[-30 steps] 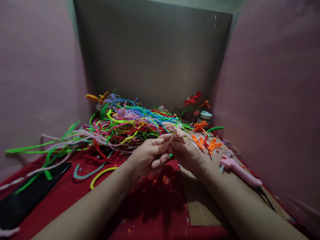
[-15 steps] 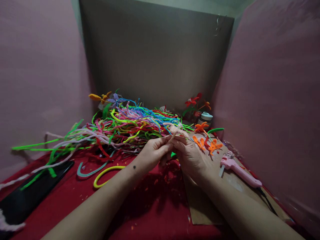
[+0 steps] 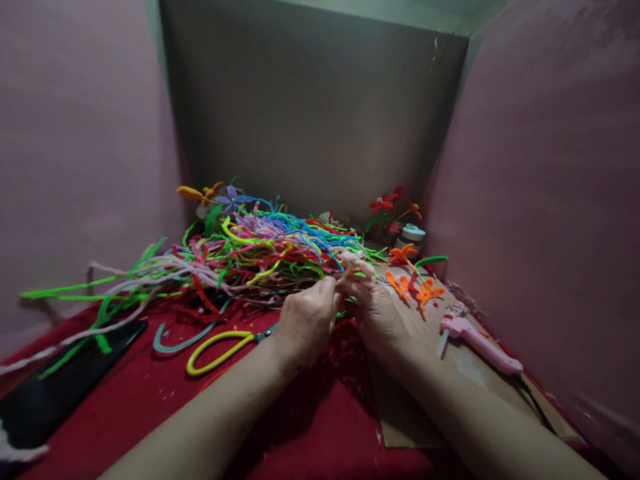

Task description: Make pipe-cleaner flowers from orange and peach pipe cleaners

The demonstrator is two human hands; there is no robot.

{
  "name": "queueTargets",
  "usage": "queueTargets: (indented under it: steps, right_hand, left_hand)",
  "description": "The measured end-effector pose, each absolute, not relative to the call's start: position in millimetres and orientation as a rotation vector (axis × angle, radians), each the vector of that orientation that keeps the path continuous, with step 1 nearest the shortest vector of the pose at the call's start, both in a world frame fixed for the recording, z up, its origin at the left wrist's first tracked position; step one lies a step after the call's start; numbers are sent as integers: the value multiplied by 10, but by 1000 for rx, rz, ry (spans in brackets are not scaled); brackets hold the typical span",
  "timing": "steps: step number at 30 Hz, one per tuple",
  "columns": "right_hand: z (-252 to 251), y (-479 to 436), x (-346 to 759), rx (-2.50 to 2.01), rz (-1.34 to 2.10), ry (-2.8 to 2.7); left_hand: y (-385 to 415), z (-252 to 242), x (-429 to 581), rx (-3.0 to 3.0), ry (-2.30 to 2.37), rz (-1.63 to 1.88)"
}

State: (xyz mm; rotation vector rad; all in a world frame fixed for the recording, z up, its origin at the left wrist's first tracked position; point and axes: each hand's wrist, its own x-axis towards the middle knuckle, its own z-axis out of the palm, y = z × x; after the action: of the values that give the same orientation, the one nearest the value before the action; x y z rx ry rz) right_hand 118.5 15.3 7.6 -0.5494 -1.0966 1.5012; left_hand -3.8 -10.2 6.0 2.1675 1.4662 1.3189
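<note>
My left hand [image 3: 311, 319] and my right hand [image 3: 373, 310] meet at the middle of the view, above the red cloth [image 3: 305, 433]. Between their fingertips is a pale pink fuzzy piece [image 3: 356, 263], its loops rising above the right fingers. The fingers of both hands are closed around its lower part, where the exact grip is hidden. Just behind the hands lies a big heap of coloured pipe cleaners [image 3: 285, 243]. Yellow-handled scissors [image 3: 220, 352] rest on the cloth beside my left wrist.
On the right, a brown board [image 3: 407, 420] bears orange fuzzy flowers [image 3: 429, 292] and a pink glue gun [image 3: 483, 343]. A lidded jar [image 3: 413, 239] stands behind them. A black tray-like object [image 3: 75, 380] lies at the left. Walls rise on three sides.
My left hand has turned, its back now facing up, and moved slightly down, uncovering the scissors' pivot. My right hand has shifted only slightly.
</note>
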Motion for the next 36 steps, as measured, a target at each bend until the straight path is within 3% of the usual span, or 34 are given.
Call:
queueTargets:
  steps: [21,27,32,36]
  right_hand:
    - [86,139,1230,-449,1379,-1226]
    - [61,223,1237,-347,1472,-1259]
    - [79,264,1284,-320,1544,-1317]
    - [130,236,1316,-400,1382,-1449]
  left_hand:
    - [-168,175,30,1819,1167,1539]
    - [-159,265,61,1186,909,1348]
    - [-102,258,-61,1071,648,1115]
    - [-33,204,-192,1060,534,979]
